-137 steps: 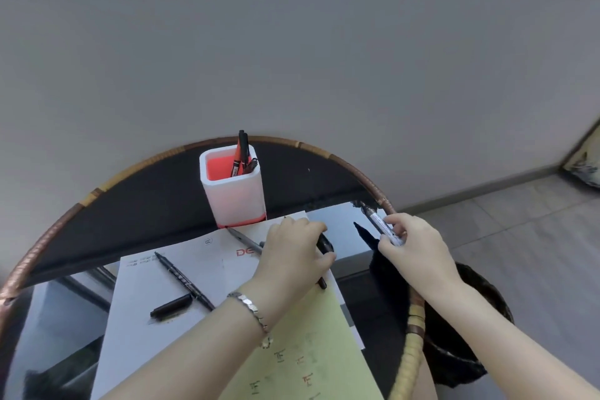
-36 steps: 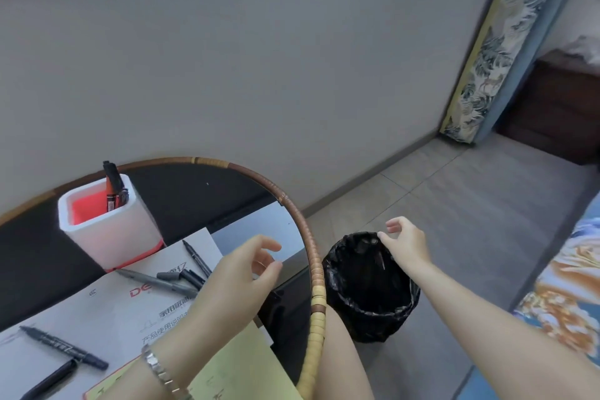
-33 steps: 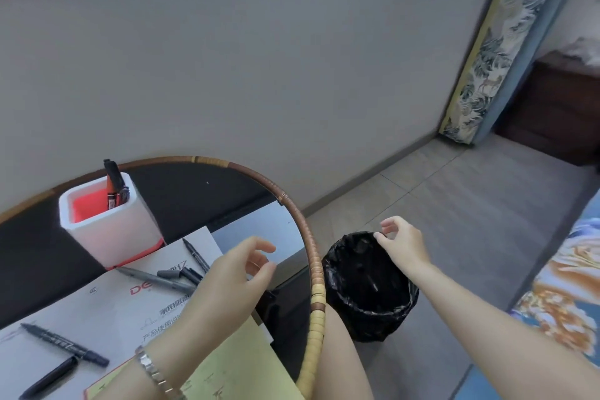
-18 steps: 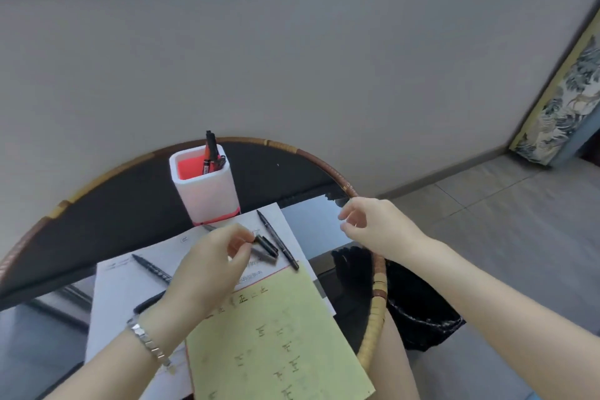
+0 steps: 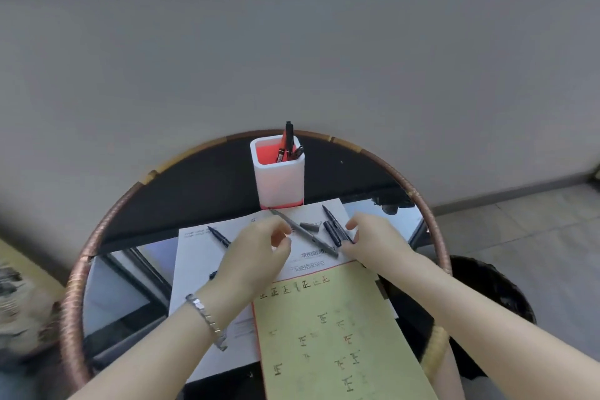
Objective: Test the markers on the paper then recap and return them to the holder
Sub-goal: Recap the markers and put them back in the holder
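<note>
Our hands low over white paper [image 5: 201,256].
L hand [image 5: 256,258] loosely curled, empty; R hand [image 5: 378,239] fingers narrow at black marker [image 5: 332,227], grip unclear to us.

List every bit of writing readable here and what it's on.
"正": handwritten many times on the yellow paper.
"产品使用说明书": apparently, printed on the white sheet.
Larger line above it and the small print at that sheet's far corner: too blurred.
Labels on the markers in the holder: too small.

Left hand [image 5: 256,256] and right hand [image 5: 376,239] curl beside loose markers [image 5: 305,234] on white sheet [image 5: 198,253].
</note>
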`<control>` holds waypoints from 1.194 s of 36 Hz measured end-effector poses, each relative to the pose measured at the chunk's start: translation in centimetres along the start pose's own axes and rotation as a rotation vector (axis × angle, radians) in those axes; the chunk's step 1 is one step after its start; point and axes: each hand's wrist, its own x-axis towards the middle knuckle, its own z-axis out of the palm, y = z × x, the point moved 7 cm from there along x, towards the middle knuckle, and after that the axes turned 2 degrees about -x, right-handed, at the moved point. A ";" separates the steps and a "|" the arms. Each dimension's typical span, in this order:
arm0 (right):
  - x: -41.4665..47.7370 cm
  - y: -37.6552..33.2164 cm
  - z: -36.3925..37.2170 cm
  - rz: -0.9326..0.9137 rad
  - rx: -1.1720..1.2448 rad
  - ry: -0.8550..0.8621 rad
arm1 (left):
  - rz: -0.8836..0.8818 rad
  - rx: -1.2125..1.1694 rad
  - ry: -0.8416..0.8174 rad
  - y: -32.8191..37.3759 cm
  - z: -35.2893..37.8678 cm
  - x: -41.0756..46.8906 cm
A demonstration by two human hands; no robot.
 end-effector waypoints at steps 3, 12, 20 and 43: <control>-0.5 0.7 -0.9 -0.001 0.075 0.050 | 0.058 0.033 0.000 1.4 1.0 1.2; -2.7 3.4 -4.0 0.002 0.137 0.146 | 0.167 0.596 -0.154 5.8 5.7 4.5; -3.8 5.0 -4.8 0.013 0.258 0.172 | 0.124 0.316 -0.162 6.1 6.2 5.0; -7.0 0.2 -6.6 -0.308 0.343 0.224 | -0.030 -0.414 0.100 3.1 -2.0 -2.5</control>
